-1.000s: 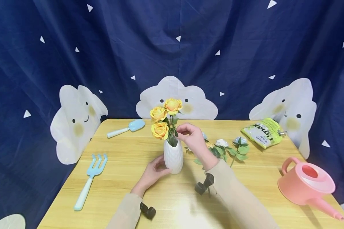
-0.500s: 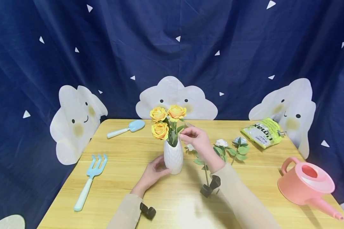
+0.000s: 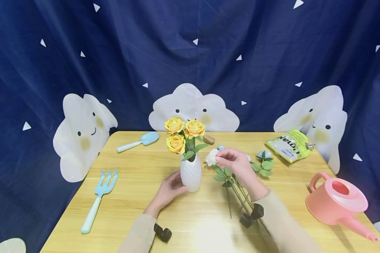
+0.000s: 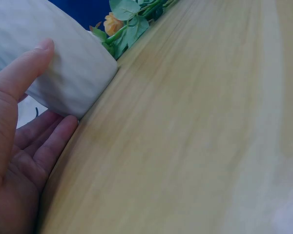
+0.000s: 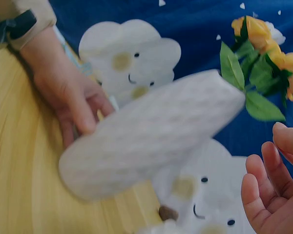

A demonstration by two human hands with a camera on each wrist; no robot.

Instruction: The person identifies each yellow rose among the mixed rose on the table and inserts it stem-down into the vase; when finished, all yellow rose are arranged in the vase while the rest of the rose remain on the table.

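A white textured vase (image 3: 191, 175) stands upright mid-table, holding yellow roses (image 3: 194, 128) with green leaves. My left hand (image 3: 168, 194) grips it low from the left; the left wrist view has the thumb across the vase's side (image 4: 73, 63) and fingers near its base. To the right of the vase, my right hand (image 3: 237, 164) holds nothing. Its fingers are loosely bent in the right wrist view, apart from the roses (image 5: 259, 36). In the head view it overlaps loose flowers on the table, including a white rose (image 3: 211, 157) and a pale blue one (image 3: 263, 154).
On the left are a light blue hand fork (image 3: 103, 188) and a trowel (image 3: 149, 138). A pink watering can (image 3: 326, 207) sits on the right, with a green packet (image 3: 289, 146) behind it. A brown stone-like object (image 3: 208, 139) lies behind the vase.
My right hand has let go of a yellow rose at the vase mouth and moved right. That rose sits lower and further right. The left hand has stayed on the vase.
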